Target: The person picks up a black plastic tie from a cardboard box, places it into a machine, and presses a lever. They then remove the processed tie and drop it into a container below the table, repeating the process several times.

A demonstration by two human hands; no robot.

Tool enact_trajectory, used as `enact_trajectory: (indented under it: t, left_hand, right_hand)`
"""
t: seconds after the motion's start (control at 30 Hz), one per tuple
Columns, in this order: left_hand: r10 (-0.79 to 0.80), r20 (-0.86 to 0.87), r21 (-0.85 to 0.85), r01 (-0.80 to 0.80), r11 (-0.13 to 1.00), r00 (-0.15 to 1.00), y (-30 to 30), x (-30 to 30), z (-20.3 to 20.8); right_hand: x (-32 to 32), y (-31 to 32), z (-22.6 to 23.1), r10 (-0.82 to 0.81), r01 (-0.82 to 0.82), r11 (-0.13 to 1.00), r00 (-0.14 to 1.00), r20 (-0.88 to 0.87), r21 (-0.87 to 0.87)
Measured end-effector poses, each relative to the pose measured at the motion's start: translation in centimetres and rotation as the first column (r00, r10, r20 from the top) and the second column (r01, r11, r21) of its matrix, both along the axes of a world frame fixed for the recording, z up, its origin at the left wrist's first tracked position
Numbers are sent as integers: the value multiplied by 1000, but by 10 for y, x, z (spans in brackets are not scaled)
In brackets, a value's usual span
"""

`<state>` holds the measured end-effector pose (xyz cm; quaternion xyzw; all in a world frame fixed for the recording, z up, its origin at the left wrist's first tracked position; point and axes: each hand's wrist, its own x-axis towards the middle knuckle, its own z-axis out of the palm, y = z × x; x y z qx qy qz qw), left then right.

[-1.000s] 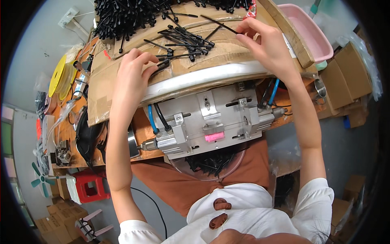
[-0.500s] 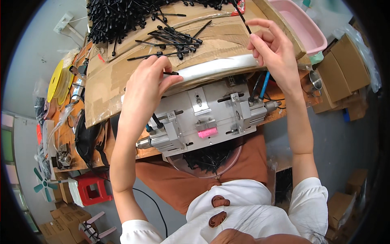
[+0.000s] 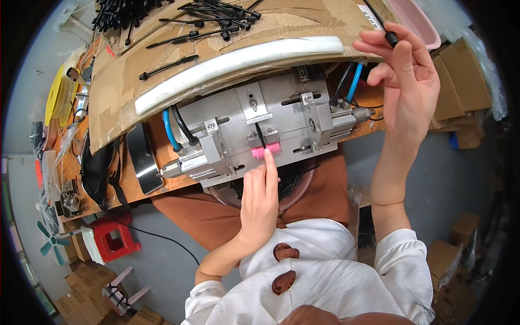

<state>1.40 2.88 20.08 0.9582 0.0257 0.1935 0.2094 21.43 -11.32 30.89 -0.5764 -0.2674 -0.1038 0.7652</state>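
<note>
My left hand reaches over the metal fixture with its index finger stretched out. That fingertip rests at the end of a slim black rod, beside a pink block at the fixture's front. The other fingers are bent and the thumb is hidden. Raised at the right, my right hand pinches a black rod with a knobbed end, pointing up and away. Another black rod lies on the cardboard, left of a white padded strip.
More black rods are heaped on the cardboard. Blue tubes rise from the fixture. A phone lies left of it, and a tub of black pieces sits below. A pink basin and cardboard boxes stand at right.
My left hand has come from the cardboard's edge down to the pink block, where a black rod now shows. My right hand keeps its rod, now farther right. The view has shifted.
</note>
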Motion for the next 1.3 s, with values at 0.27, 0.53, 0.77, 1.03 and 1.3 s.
enact_trajectory:
  t: [0.27,0.53,0.77,1.03,1.3]
  left_hand:
    - [-37,-59,65,41,997,998,2,4,2]
    - [-126,-35,-3,126,992,991,48,14,47]
    - [-81,-31,63,83,995,996,209,82,120]
    - [15,155,25,-19,1000,988,160,56,99]
    - [12,-18,122,-10,993,1000,16,-9,14]
  right_hand:
    - [-31,3,-2,-34,35,999,996,83,-1]
    - [-106,8,-89,85,186,822,895,438,-538]
    - [-127,29,-121,251,135,672,883,396,-728]
    - [-105,18,-83,357,130,529,863,358,-838]
    - [47,145,-4,283,569,366,686,671,-736]
